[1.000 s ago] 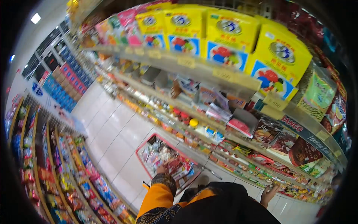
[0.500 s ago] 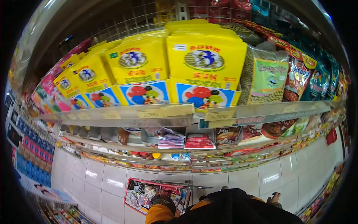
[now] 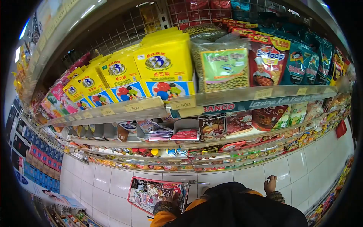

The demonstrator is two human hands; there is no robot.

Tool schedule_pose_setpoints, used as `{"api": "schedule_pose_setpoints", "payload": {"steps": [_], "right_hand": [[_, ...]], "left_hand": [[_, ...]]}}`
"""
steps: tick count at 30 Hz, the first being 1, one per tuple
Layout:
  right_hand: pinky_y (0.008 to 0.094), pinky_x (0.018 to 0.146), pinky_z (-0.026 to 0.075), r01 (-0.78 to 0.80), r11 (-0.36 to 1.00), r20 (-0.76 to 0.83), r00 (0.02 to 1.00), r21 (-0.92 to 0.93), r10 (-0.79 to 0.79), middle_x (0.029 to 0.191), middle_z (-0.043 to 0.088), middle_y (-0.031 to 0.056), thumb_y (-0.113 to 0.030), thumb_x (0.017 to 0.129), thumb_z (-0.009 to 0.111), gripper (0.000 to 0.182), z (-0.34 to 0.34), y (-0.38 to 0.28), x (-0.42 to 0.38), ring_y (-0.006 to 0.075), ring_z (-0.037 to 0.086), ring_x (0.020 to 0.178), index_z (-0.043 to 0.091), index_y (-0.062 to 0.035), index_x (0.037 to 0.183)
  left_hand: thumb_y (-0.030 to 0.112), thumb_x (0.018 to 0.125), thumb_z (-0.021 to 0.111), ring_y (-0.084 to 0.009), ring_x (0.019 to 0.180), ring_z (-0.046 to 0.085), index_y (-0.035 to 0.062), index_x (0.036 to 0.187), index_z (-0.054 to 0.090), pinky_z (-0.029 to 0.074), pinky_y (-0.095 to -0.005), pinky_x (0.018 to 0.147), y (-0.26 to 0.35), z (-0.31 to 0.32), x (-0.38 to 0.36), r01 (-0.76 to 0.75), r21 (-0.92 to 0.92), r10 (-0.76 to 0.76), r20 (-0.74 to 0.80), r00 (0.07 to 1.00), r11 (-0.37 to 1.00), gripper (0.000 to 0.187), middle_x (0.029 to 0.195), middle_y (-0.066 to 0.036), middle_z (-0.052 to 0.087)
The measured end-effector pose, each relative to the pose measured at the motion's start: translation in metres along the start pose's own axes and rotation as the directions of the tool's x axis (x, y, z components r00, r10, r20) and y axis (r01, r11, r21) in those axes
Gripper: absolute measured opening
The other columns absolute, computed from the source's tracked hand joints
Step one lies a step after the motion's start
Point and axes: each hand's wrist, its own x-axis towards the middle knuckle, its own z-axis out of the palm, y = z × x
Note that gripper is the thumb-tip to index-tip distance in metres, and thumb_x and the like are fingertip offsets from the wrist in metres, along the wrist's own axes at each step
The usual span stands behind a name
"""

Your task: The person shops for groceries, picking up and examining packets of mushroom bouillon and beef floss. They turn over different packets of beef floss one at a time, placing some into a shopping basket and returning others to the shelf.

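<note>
My left hand (image 3: 174, 198) reaches down over a red-rimmed shopping cart (image 3: 131, 191) at the lower middle. Its sleeve is orange and dark, and the fingers blend into the small packets (image 3: 150, 193) lying in the cart, so I cannot make out whether it grips any. Off to the right, my right hand (image 3: 270, 184) hangs above the tiled floor with its fingers loosely apart and nothing in them. Ahead on the shelf stand yellow sachets (image 3: 163, 62) in display boxes, and beside them a clear bag of green beans (image 3: 223, 66).
Red sauce pouches (image 3: 269, 58) and teal pouches (image 3: 298, 64) fill the shelf's right part. A price rail (image 3: 136, 108) runs along its front edge. Lower shelves hold brown packets (image 3: 211, 126) and jars. Stacked boxes (image 3: 43, 155) stand at the left across a white tiled floor (image 3: 106, 178).
My view has turned to the right, so the yellow sachets sit farther left and the bean bag nearer the middle. Both hands have extended farther forward, the left one over the cart's packets.
</note>
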Motion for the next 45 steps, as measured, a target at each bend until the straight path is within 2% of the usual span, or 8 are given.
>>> {"api": "schedule_pose_setpoints", "payload": {"steps": [10,14,18,24,31,38,40,45], "right_hand": [[0.0272,0.054,0.044,0.077,0.859,0.019,0.995,0.506,-0.100,0.085,0.044,0.0130,0.005,0.065,0.054,0.032,-0.013,-0.048,0.045,0.0236,0.050,0.072,0.043,-0.0022,0.094],[0.0263,0.057,0.043,-0.073,0.716,0.306,0.930,0.695,-0.203,0.082,0.048,0.0110,-0.003,0.068,0.060,0.041,-0.015,-0.074,0.048,0.0168,0.051,0.069,0.040,-0.0011,0.103],[0.0254,0.060,0.046,-0.174,0.696,0.674,0.494,0.696,-0.550,0.098,0.049,0.0104,-0.013,0.073,0.062,0.052,-0.060,-0.138,0.045,0.0159,0.053,0.076,0.033,-0.0031,0.115],[0.0243,0.063,0.043,-0.376,0.390,0.535,0.467,0.841,-0.704,0.097,0.053,0.0088,-0.019,0.079,0.056,0.042,-0.116,-0.186,0.029,0.0125,0.052,0.078,0.038,-0.0029,0.114],[0.0207,0.061,0.042,-0.409,0.077,0.400,0.807,0.909,-0.435,0.082,0.057,0.0029,-0.017,0.083,0.051,0.021,-0.129,-0.178,0.025,0.0074,0.053,0.069,0.052,-0.0011,0.096],[0.0243,0.061,0.045,-0.472,-0.071,0.418,0.833,0.879,-0.362,0.081,0.058,0.0047,-0.016,0.082,0.052,0.021,-0.141,-0.157,0.022,0.0104,0.055,0.071,0.052,-0.0015,0.096],[0.0255,0.059,0.044,-0.556,-0.206,0.440,0.793,0.806,-0.421,0.079,0.059,0.0042,-0.020,0.082,0.052,0.018,-0.141,-0.150,0.024,0.0128,0.056,0.069,0.053,-0.0062,0.093],[0.0265,0.061,0.044,-0.557,-0.092,0.460,0.758,0.825,-0.463,0.089,0.057,0.0069,-0.020,0.082,0.051,0.024,-0.150,-0.152,0.015,0.0157,0.056,0.075,0.047,-0.0062,0.101]], "left_hand": [[0.029,0.063,0.064,-0.0290,0.068,0.059,-0.0006,0.078,0.060,0.044,-0.0369,0.059,0.089,-0.152,-0.111,0.027,-0.589,-0.289,-0.356,0.889,0.808,0.033,0.072,-0.018,0.060],[0.010,0.067,0.063,-0.0146,0.063,0.056,0.0019,0.084,0.059,0.045,-0.0295,0.057,0.146,-0.208,-0.175,-0.363,-0.913,-0.109,-0.386,0.916,0.188,0.019,0.068,-0.004,0.058],[0.007,0.069,0.059,-0.0174,0.081,0.055,0.0007,0.110,0.042,0.044,-0.0289,0.073,0.235,-0.219,-0.218,-0.598,-0.741,-0.062,-0.611,0.789,-0.306,0.045,0.095,-0.008,0.055],[0.013,0.070,0.058,-0.0191,0.087,0.053,0.0001,0.113,0.038,0.043,-0.0303,0.077,0.298,-0.193,-0.238,-0.497,-0.803,0.105,-0.554,0.826,-0.329,0.049,0.100,-0.009,0.052],[0.022,0.079,0.054,-0.0168,0.087,0.053,0.0010,0.111,0.040,0.043,-0.0291,0.077,0.332,-0.172,-0.250,-0.407,-0.862,0.269,-0.487,0.831,-0.302,0.040,0.102,-0.008,0.052],[0.035,0.084,0.044,-0.0200,0.096,0.051,-0.0010,0.115,0.036,0.043,-0.0332,0.081,0.354,-0.184,-0.262,-0.336,-0.922,0.391,-0.386,0.835,-0.193,0.048,0.110,-0.011,0.047],[0.038,0.084,0.043,-0.0205,0.095,0.052,-0.0003,0.115,0.036,0.043,-0.0335,0.080,0.362,-0.183,-0.256,-0.209,-0.919,0.434,-0.347,0.831,-0.335,0.049,0.109,-0.011,0.048],[0.040,0.086,0.034,-0.0214,0.106,0.043,0.0042,0.120,0.031,0.034,-0.0361,0.091,0.381,-0.173,-0.263,-0.186,-0.927,0.437,-0.322,0.840,-0.326,0.049,0.118,-0.008,0.042]]}}
